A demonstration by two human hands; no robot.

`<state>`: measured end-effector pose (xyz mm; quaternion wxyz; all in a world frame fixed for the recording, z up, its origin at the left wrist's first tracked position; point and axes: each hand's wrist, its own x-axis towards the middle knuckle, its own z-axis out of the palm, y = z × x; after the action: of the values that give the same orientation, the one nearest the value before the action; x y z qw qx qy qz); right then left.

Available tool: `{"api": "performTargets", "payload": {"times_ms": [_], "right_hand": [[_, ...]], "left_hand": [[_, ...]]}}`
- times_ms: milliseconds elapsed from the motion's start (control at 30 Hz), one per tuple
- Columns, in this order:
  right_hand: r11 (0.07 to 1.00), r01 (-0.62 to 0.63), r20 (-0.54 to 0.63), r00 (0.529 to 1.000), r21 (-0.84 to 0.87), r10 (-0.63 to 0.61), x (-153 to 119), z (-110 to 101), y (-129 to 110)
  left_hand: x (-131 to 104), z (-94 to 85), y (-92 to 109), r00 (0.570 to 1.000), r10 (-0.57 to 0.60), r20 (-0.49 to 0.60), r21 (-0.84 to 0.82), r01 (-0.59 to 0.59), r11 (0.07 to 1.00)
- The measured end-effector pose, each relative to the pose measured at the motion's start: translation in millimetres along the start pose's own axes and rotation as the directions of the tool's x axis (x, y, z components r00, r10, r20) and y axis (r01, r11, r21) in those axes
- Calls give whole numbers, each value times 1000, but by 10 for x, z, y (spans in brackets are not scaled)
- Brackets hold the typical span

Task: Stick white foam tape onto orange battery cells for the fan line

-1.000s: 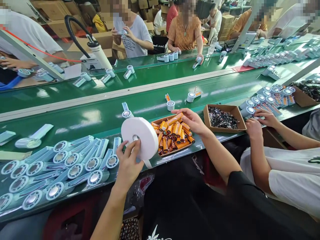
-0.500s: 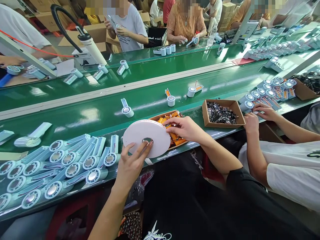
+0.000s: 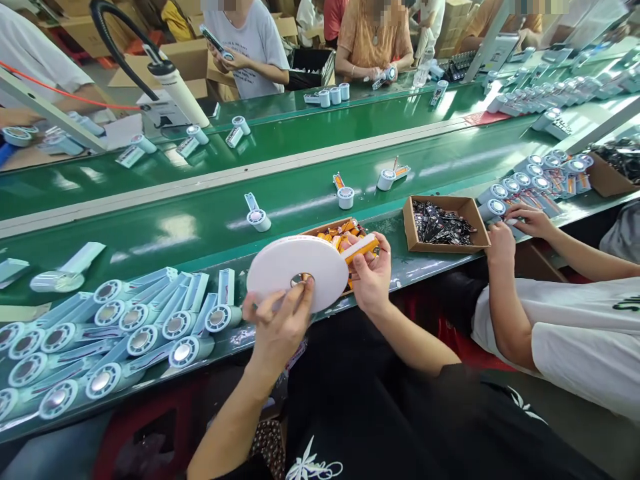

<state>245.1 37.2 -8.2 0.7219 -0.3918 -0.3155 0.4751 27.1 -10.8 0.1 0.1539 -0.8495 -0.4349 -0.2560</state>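
Observation:
My left hand (image 3: 280, 317) grips a flat white roll of tape (image 3: 273, 267), with fingertips in the hole at its middle. Between the thumb and fingers of my right hand (image 3: 374, 277) is an orange cylindrical battery (image 3: 361, 249) with a white strip along its top. The strip's near end is at the right edge of the roll; whether it is still joined there I cannot tell. Behind the roll, partly hidden, stands a cardboard box (image 3: 320, 230) of orange batteries.
Light-blue fan bodies (image 3: 143, 340) lie massed at the left. Three more parts, one a fan body (image 3: 258, 219), sit on the green belt (image 3: 200, 200). A box of small black parts (image 3: 445, 248) stands right of my hands. Beside it a co-worker's hands (image 3: 503, 243) handle fan bodies.
My right hand has turned palm up and now holds a battery with a white strip on it, right of the roll. The roll has shifted slightly right in my left hand.

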Motion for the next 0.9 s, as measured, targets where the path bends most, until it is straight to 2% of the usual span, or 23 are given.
{"api": "performTargets", "payload": {"times_ms": [67,100,133,200,267,367,467,533,600,633,700,800,900], "right_hand": [[996,-8,-32,999,-93,5,172,-104,-150],[990,-6,-12,1000,-144,4,326,-194,-287],[982,44,-40,998,-182,-53,502,-293,-444],[961,253,-125,956,-115,-267,837,-467,-733],[945,296,-136,939,-139,-314,1027,-559,-883],[956,171,-40,982,-240,-186,977,-589,-801],[938,78,51,997,-339,-64,782,-651,-595],[916,40,111,994,-400,5,680,-728,-528],[895,36,140,990,-445,30,594,-797,-538],[881,43,148,989,-472,31,549,-816,-562],[842,58,157,987,-536,32,448,-815,-618],[755,81,200,978,-651,67,286,-726,-651],[549,235,314,948,-802,53,145,-595,-618]], "left_hand": [[-70,31,164,1000,23,-2,-59,-23,998],[-93,24,227,999,41,14,-104,-39,994],[-98,5,269,997,58,41,-149,-52,988],[-30,-48,273,988,105,110,-219,-79,973],[130,-75,168,976,141,165,-248,-97,964],[429,19,-94,969,123,216,-249,-67,966],[651,248,-306,956,-2,293,-241,76,968],[741,374,-372,924,-32,381,-275,146,950],[801,393,-376,891,16,453,-351,161,923],[823,356,-350,886,49,461,-396,157,905],[856,215,-225,918,72,391,-486,139,863],[892,-10,156,974,36,224,-611,111,784],[936,-59,609,984,-1,179,-688,126,714]]}}
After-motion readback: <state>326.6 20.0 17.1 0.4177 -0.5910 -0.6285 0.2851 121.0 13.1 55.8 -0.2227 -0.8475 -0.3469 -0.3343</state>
